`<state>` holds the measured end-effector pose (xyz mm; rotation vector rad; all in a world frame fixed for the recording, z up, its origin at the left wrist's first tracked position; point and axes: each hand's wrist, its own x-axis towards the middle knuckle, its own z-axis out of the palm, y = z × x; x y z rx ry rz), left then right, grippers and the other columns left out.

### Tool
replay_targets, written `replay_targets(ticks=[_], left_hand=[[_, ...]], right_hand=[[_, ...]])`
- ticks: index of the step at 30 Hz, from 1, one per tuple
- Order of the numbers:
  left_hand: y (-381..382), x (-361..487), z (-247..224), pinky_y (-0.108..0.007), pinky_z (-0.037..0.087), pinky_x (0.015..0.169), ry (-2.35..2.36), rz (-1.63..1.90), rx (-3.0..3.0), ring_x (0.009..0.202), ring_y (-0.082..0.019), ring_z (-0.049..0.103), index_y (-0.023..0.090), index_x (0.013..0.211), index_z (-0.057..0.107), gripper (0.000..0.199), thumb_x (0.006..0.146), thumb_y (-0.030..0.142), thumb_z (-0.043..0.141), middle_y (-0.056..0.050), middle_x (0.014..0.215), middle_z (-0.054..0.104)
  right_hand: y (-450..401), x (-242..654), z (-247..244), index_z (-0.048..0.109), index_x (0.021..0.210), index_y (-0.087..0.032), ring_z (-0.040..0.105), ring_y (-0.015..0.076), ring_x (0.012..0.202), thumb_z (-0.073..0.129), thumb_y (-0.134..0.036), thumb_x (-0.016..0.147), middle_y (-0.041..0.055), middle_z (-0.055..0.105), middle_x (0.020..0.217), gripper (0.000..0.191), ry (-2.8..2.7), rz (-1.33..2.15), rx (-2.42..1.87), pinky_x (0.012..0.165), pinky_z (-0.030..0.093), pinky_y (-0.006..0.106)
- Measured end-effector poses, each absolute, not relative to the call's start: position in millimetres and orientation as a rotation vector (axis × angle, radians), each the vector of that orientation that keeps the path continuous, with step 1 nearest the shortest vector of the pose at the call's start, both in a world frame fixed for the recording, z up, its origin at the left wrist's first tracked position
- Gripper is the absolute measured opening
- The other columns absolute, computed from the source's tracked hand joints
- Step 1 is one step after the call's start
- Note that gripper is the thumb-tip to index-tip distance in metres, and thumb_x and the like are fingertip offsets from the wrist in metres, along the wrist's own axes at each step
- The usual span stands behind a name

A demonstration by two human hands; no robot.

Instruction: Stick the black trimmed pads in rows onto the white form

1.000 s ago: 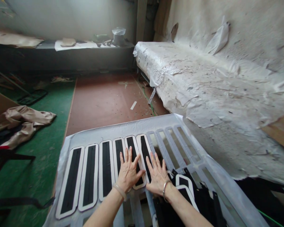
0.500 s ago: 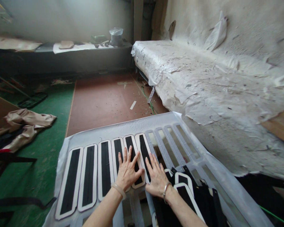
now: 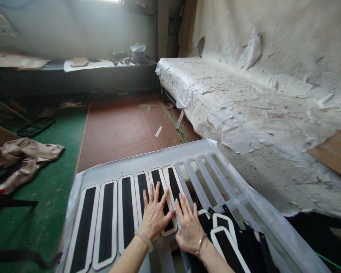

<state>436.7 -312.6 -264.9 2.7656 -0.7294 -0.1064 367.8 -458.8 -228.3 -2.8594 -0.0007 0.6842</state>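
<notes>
Several long panels with white rounded borders and black zipper strips lie side by side in a row on a slotted board covered in white sheeting (image 3: 125, 163). My left hand (image 3: 155, 210) rests with fingers spread over a middle panel (image 3: 142, 182). Beside it, my right hand (image 3: 189, 223) lies flat, fingertips on the lower part of the rightmost panel (image 3: 173, 182). Neither hand grips anything. Under and right of my right wrist is a loose pile of black strips with white borders (image 3: 230, 246); my forearm hides part of it.
A plastic-covered bench (image 3: 230, 98) runs along the right, close to the board. Ahead is a reddish floor sheet (image 3: 116, 125). On the left, crumpled beige cloth (image 3: 31, 151) lies near a dark frame. A low counter (image 3: 102, 81) along the far wall holds a plastic-wrapped tub (image 3: 138, 53).
The whole view has shifted slightly, with the board and panels sitting lower in it. Both hands stay on the panels in nearly the same places.
</notes>
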Motion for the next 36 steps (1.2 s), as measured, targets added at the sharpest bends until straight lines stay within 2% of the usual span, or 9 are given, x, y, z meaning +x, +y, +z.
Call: replay_targets(ticks=[6,14,21,24,29,33,36], left_hand=[[-309.8,436.8,-266.0,-0.067,0.008,0.108,-0.724,-0.104,2.744,0.141,-0.041,0.001,0.035,0.147,0.019,0.08,0.08,0.06,0.055,-0.01,0.158,0.006],[-308.1,441.8,-259.7,-0.068,0.012,0.108,-0.724,-0.186,2.733,0.141,-0.041,0.002,0.034,0.148,0.02,0.082,0.079,0.064,0.053,-0.011,0.157,0.01],[-307.7,442.9,-263.3,-0.068,0.012,0.108,-0.732,-0.171,2.734,0.141,-0.041,0.003,0.034,0.148,0.019,0.082,0.08,0.066,0.051,-0.01,0.157,0.01],[-306.9,443.2,-264.8,-0.068,0.012,0.107,-0.756,-0.162,2.731,0.141,-0.041,0.003,0.034,0.148,0.019,0.081,0.08,0.067,0.05,-0.01,0.158,0.011],[-308.1,442.9,-264.2,-0.07,0.008,0.107,-0.766,-0.108,2.761,0.141,-0.042,0.002,0.033,0.147,0.022,0.082,0.078,0.062,0.057,-0.012,0.157,0.01],[-308.6,444.5,-267.8,-0.058,0.014,0.114,-0.936,-0.152,2.705,0.143,-0.033,0.009,0.022,0.15,0.016,0.081,0.085,0.056,0.051,-0.011,0.157,0.013],[-308.3,446.0,-271.2,-0.05,0.019,0.116,-1.017,-0.202,2.663,0.143,-0.029,0.011,0.015,0.149,0.014,0.08,0.087,0.052,0.047,-0.01,0.156,0.015]], right_hand=[[-465.4,366.1,-227.7,0.015,0.147,-0.009,-0.011,0.0309,0.141,0.047,-0.015,0.057,0.0112,-0.008,0.154,0.096,-0.048,0.682,-2.833,0.112,0.002,0.061],[-476.3,362.1,-228.5,0.015,0.147,-0.008,-0.006,0.0262,0.143,0.045,-0.015,0.057,0.0087,-0.001,0.155,0.094,-0.06,0.586,-2.758,0.115,0.009,0.055],[-484.1,356.8,-235.8,0.028,0.144,-0.007,0.002,0.0296,0.143,0.046,-0.016,0.059,0.012,0.013,0.154,0.087,-0.113,0.474,-2.735,0.114,0.013,0.058],[-484.8,356.3,-236.8,0.034,0.142,-0.009,0.003,0.0307,0.143,0.046,-0.016,0.06,0.0104,0.019,0.154,0.084,-0.143,0.46,-2.744,0.113,0.014,0.06],[-475.5,360.7,-234.2,0.034,0.143,-0.013,0.0,0.0316,0.143,0.045,-0.018,0.061,0.0065,0.014,0.155,0.083,-0.136,0.578,-2.794,0.113,0.008,0.061],[-466.5,360.3,-238.0,0.03,0.145,-0.014,-0.005,0.0325,0.142,0.045,-0.016,0.06,0.0061,0.004,0.155,0.086,-0.057,0.601,-2.844,0.112,0.005,0.063],[-464.8,358.0,-244.5,0.03,0.144,-0.014,-0.005,0.032,0.142,0.046,-0.016,0.061,0.0056,0.005,0.155,0.085,-0.06,0.578,-2.851,0.113,0.005,0.061]])
